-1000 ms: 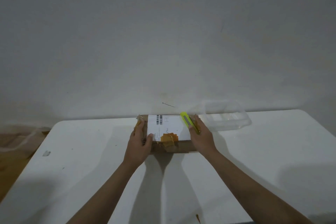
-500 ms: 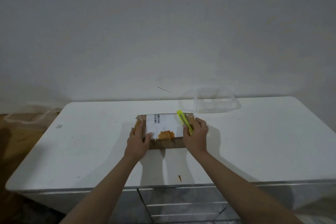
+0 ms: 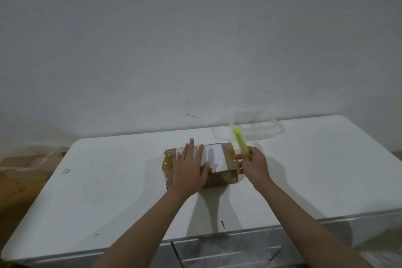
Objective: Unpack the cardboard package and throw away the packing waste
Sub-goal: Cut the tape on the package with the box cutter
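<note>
A taped box (image 3: 219,165) sits mid-bench (image 3: 108,180). The left hand (image 3: 191,167) lies flat on it; the right hand (image 3: 253,164) grips a yellow cutter (image 3: 241,142). A slipping blade could nick the flattened fingers.

Your left hand (image 3: 190,171) and right hand (image 3: 253,164) are bare, forearms uncovered to the frame's bottom edge: no sleeves, gloves, rings or watch showing.

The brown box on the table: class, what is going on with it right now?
A person is getting ready to open the taped cardboard box on the white table. The left hand lies flat on top of the box, holding it down. The right hand grips a yellow-green cutter beside the box's right end. The box looks sealed. A clear plastic container sits behind it.
</note>
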The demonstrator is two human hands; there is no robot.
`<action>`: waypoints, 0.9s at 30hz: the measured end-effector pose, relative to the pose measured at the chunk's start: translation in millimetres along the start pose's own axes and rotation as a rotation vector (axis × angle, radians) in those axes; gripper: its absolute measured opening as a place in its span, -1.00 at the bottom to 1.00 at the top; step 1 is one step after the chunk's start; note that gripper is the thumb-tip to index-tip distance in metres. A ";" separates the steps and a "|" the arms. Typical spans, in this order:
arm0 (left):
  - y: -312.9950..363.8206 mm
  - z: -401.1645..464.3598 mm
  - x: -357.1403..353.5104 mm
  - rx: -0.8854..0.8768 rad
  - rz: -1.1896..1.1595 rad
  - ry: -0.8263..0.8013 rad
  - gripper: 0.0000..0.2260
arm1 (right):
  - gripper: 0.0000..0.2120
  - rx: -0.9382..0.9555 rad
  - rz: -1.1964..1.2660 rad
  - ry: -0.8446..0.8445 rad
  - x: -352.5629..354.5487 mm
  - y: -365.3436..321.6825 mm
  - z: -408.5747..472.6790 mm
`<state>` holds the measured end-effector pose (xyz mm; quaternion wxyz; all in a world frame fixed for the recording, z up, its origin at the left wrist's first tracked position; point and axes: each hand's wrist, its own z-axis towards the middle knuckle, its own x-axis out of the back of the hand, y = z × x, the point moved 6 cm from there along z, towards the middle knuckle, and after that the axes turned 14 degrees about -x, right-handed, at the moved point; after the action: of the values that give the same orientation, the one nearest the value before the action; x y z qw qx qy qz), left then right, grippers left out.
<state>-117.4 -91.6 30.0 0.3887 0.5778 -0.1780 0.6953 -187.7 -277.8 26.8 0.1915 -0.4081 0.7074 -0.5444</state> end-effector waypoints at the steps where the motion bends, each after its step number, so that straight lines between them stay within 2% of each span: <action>1: 3.3 6.2 -4.1 -0.015 -0.023 -0.032 -0.48 | -0.85 -0.007 -0.022 0.001 2.1 1.0 1.0; 7: 4.3 18.7 -37.0 -0.035 -0.020 -0.160 -0.34 | -0.86 -0.031 -0.074 -0.002 15.6 14.2 7.9; 14: 3.1 18.0 -42.8 -0.041 0.001 -0.157 -0.33 | -0.80 -0.027 -0.102 0.089 26.9 29.6 13.7; 18: 2.2 17.1 -45.4 -0.044 -0.002 -0.134 -0.32 | -0.91 0.015 -0.099 0.080 28.9 28.6 10.2; 23: 1.6 17.3 -46.0 -0.050 -0.006 -0.118 -0.26 | -0.73 0.034 -0.147 0.024 30.3 24.0 13.9; 27: 1.4 17.3 -45.7 -0.044 -0.002 -0.120 -0.30 | -0.70 0.025 -0.159 -0.002 29.6 23.0 17.7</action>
<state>-105.5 -119.9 -8.1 0.3907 0.6101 -0.2158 0.6547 -201.1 -310.2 4.6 0.1535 -0.4613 0.6657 -0.5661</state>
